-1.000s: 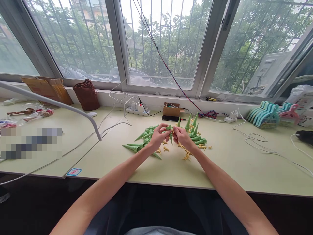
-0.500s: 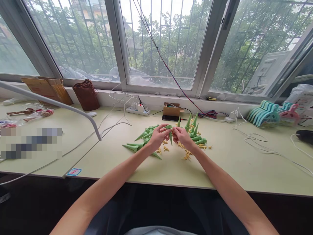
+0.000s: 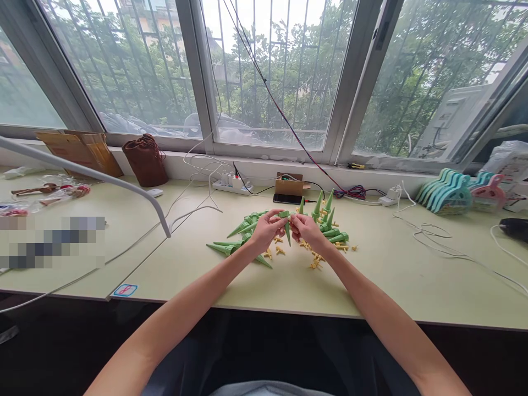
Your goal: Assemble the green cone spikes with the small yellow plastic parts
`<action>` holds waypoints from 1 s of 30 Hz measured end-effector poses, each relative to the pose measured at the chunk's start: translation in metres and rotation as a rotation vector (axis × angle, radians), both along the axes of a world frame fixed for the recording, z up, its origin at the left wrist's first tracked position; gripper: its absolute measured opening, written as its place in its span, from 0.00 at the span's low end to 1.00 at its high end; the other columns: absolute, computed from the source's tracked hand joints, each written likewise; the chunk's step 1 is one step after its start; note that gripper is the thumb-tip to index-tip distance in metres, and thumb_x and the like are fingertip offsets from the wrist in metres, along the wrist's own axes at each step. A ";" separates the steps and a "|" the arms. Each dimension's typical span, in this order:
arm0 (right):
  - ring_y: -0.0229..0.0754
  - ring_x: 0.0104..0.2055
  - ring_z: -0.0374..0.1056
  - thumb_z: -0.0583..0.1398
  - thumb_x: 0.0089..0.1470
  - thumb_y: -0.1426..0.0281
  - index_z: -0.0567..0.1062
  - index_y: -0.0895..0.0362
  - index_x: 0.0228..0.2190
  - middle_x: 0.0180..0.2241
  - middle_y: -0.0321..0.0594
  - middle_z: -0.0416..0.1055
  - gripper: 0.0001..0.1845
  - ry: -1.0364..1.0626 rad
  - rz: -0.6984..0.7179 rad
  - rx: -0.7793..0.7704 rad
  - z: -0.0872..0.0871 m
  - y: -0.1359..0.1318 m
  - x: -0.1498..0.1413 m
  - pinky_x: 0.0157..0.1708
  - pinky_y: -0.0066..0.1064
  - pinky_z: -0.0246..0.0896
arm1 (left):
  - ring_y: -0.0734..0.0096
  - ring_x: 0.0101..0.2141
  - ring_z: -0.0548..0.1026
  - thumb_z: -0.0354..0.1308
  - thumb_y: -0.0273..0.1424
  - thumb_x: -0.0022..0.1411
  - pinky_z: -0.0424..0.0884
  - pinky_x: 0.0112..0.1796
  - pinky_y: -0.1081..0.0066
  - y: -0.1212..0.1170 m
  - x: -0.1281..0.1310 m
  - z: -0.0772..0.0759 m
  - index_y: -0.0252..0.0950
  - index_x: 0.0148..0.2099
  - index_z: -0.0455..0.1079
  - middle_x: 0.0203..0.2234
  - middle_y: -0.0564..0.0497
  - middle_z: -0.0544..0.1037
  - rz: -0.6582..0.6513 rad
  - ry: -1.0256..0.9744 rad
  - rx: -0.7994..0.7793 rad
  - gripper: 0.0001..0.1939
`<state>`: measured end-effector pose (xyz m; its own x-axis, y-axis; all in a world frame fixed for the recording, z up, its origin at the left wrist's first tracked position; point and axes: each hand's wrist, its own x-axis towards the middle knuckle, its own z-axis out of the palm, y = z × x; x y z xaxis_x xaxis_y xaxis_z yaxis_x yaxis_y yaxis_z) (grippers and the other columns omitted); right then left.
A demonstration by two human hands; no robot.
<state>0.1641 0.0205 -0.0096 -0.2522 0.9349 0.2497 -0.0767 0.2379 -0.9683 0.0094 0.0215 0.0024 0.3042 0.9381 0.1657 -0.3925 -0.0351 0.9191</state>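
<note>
My left hand (image 3: pixel 267 230) is closed round a green plastic watering spike (image 3: pixel 287 231), its wide collar up and its tip pointing down over the table. Against the side of that collar, the fingertips of my right hand (image 3: pixel 306 228) are pinched together; what sits between them is too small and covered to make out. More green spikes (image 3: pixel 223 249) lie in a pile left of my left hand. Behind my right hand others (image 3: pixel 317 208) stand upright, and some lie on their sides. Small yellow T-shaped valves (image 3: pixel 280 250) are scattered beneath and around both hands.
A phone (image 3: pixel 289 198) and small open cardboard box (image 3: pixel 289 186) lie behind my hands. A power strip (image 3: pixel 232 187) with cables runs along the sill. Turquoise hangers (image 3: pixel 445 192) stand at the right. A grey metal tube (image 3: pixel 157 203) arches over the table's left side.
</note>
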 end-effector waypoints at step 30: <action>0.34 0.16 0.55 0.52 0.60 0.54 0.60 0.54 0.23 0.16 0.30 0.57 0.20 -0.348 -0.153 0.235 -0.005 0.001 0.003 0.18 0.28 0.50 | 0.83 0.19 0.65 0.73 0.27 0.44 0.60 0.22 0.77 0.005 -0.006 -0.003 0.30 0.41 0.72 0.22 0.52 0.72 -0.045 -0.065 -0.124 0.21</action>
<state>0.1672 0.0215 -0.0145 -0.2223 0.8959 0.3846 0.2972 0.4379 -0.8485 0.0032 0.0265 -0.0002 0.3391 0.9381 0.0706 -0.4501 0.0958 0.8878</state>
